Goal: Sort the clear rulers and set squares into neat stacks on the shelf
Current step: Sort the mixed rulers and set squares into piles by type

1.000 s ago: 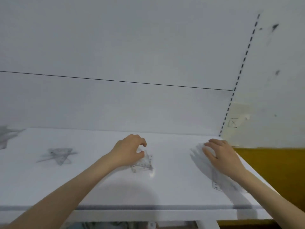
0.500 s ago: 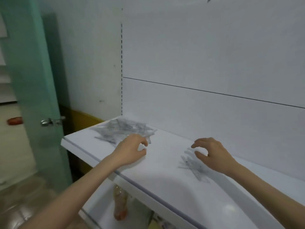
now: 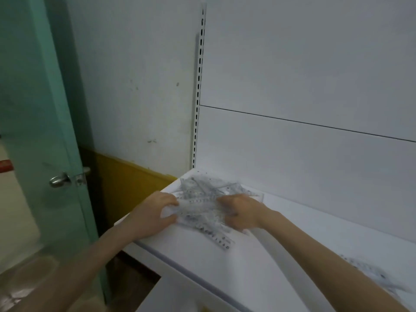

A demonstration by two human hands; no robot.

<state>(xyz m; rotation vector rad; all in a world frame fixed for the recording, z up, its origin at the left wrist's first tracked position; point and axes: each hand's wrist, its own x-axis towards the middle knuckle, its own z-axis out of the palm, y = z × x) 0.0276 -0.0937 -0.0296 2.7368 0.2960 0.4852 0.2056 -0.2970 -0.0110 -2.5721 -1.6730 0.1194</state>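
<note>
A jumbled pile of clear rulers and set squares [image 3: 202, 199] lies at the left end of the white shelf [image 3: 247, 266]. My left hand [image 3: 155, 212] grips the pile's left edge, with its fingers curled over the plastic pieces. My right hand [image 3: 240, 210] holds the pile's right side, fingers bent onto the pieces. One long ruler [image 3: 216, 237] sticks out of the pile toward the shelf's front. A second small group of clear pieces [image 3: 369, 273] lies on the shelf beside my right forearm.
A green glass door [image 3: 40, 131] with a metal knob [image 3: 59, 180] stands to the left of the shelf. The slotted upright [image 3: 198, 97] rises at the shelf's back left corner. The floor shows below the shelf's left edge.
My view has swung left to the shelf's left end. Both hands have moved from the middle of the shelf onto the large pile and taken hold of it.
</note>
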